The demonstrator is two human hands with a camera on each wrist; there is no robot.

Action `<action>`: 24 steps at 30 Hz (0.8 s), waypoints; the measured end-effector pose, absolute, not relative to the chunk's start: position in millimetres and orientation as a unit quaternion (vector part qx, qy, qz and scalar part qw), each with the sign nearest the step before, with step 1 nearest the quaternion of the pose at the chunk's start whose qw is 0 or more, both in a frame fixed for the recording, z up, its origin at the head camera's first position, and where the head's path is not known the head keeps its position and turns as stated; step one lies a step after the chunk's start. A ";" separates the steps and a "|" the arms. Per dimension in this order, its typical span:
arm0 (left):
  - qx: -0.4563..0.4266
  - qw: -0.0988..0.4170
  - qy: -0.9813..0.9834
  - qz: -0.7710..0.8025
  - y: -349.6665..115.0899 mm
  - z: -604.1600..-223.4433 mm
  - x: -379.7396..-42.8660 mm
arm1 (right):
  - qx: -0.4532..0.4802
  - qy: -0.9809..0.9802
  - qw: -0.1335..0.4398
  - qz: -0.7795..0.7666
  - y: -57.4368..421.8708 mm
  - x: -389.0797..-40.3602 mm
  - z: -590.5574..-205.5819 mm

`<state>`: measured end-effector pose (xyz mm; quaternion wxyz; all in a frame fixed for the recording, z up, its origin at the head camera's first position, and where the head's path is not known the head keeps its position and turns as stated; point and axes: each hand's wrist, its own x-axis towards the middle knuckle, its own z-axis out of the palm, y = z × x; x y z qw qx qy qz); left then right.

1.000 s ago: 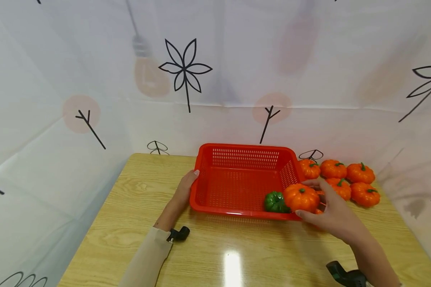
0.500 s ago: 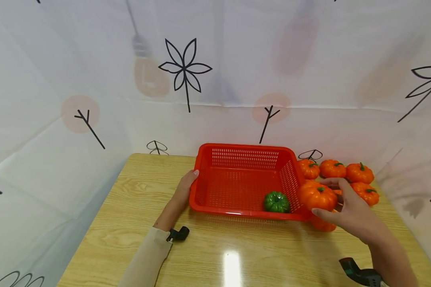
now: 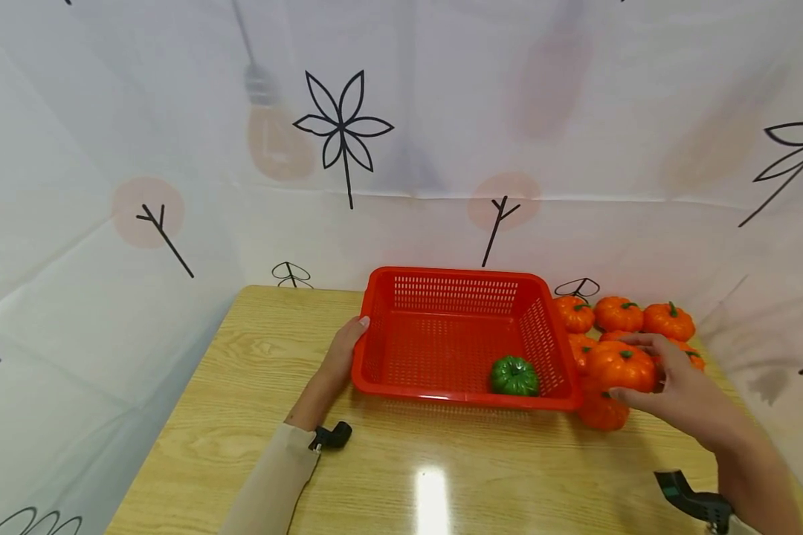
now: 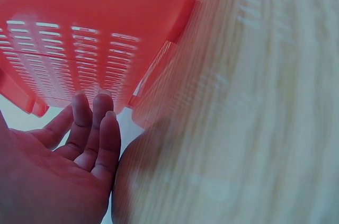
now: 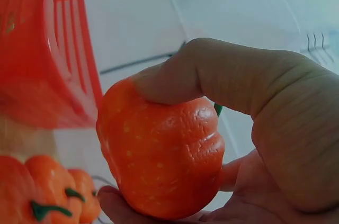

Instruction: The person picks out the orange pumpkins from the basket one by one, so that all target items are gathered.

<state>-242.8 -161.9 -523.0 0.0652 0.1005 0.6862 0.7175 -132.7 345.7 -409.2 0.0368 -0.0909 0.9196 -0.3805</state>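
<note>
My right hand point(image 3: 685, 394) holds an orange toy pumpkin point(image 3: 621, 365) at the right of the table, thumb on one side and fingers round the other. The right wrist view shows the glossy, ribbed pumpkin point(image 5: 164, 150) filling that grasp. At the left end of a red plastic basket point(image 3: 465, 401), my left hand point(image 3: 340, 355) grips the rim, thumb on top. Its fingers point(image 4: 108, 142) lie against the slotted outer wall in the left wrist view. A green toy pumpkin point(image 3: 514, 377) sits in the basket's near right corner.
Several orange pumpkins point(image 3: 618, 314) stand grouped right of the basket, towards the back. Another pumpkin point(image 3: 604, 411) lies by the basket's near right corner, partly covered by the held one. The wooden table point(image 3: 294, 475) meets a patterned white cloth point(image 3: 408, 148) behind.
My right hand has carried the orange pumpkin rightward, from over the basket's near right corner to the other pumpkins. The green pumpkin is now fully uncovered. My left hand stays put.
</note>
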 end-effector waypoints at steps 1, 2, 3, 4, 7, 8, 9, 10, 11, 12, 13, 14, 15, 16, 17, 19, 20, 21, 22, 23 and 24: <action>0.101 0.066 0.686 0.717 -161.8 -522.8 -242.9 | -0.087 0.919 0.038 -0.384 349.6 -133.6 -410.3; 0.101 0.068 0.686 0.717 -161.8 -522.6 -242.9 | -0.084 0.917 0.040 -0.387 353.2 -134.5 -411.5; 0.101 0.069 0.686 0.717 -161.8 -522.7 -243.2 | -0.081 0.917 0.043 -0.389 356.7 -135.1 -412.4; 0.102 0.070 0.686 0.717 -161.9 -522.7 -243.3 | -0.077 0.917 0.046 -0.388 359.9 -135.4 -413.0; 0.101 0.070 0.687 0.716 -162.3 -522.4 -243.4 | -0.067 0.915 0.054 -0.393 366.7 -136.7 -414.3; 0.101 0.069 0.689 0.715 -162.4 -522.5 -243.6 | -0.064 0.915 0.057 -0.393 368.3 -137.2 -414.5; 0.100 0.068 0.690 0.714 -162.5 -522.7 -243.7 | -0.062 0.915 0.062 -0.394 369.8 -137.5 -414.7; 0.100 0.067 0.691 0.713 -162.6 -522.5 -243.6 | -0.060 0.915 0.065 -0.394 371.0 -137.8 -415.0; 0.100 0.066 0.692 0.712 -162.6 -522.4 -243.7 | -0.056 0.915 0.068 -0.394 371.9 -138.0 -415.2; 0.099 0.066 0.693 0.711 -162.5 -522.5 -243.9 | -0.053 0.915 0.069 -0.394 372.8 -138.2 -415.7; 0.099 0.067 0.693 0.711 -162.4 -522.6 -244.1 | -0.052 0.915 0.070 -0.394 373.6 -138.3 -416.5; 0.099 0.067 0.693 0.711 -162.4 -522.8 -244.2 | -0.051 0.915 0.068 -0.395 374.4 -138.2 -417.5; 0.100 0.068 0.692 0.712 -162.5 -522.8 -244.3 | -0.050 0.916 0.068 -0.393 375.4 -138.2 -418.7; 0.100 0.069 0.691 0.712 -162.5 -522.8 -244.4 | -0.050 0.916 0.063 -0.394 376.5 -138.2 -420.8; 0.101 0.069 0.691 0.712 -162.5 -522.5 -244.5 | -0.051 0.915 0.058 -0.395 378.0 -138.1 -423.1; 0.101 0.067 0.691 0.713 -162.4 -522.8 -244.8 | -0.049 0.916 0.052 -0.394 381.3 -138.4 -427.2; 0.101 0.066 0.692 0.712 -162.4 -523.2 -245.1 | -0.046 0.917 0.052 -0.392 383.4 -138.7 -429.0; 0.101 0.064 0.692 0.712 -162.2 -523.3 -245.2 | -0.042 0.919 0.055 -0.388 385.5 -139.2 -430.4; 0.099 0.062 0.693 0.711 -162.0 -523.2 -245.1 | -0.038 0.920 0.056 -0.385 387.6 -139.6 -431.8; 0.099 0.060 0.694 0.711 -161.8 -523.7 -245.5 | -0.032 0.921 0.063 -0.382 389.5 -140.1 -432.1; 0.098 0.058 0.693 0.712 -161.6 -524.4 -246.0 | -0.026 0.924 0.069 -0.376 391.3 -140.6 -432.3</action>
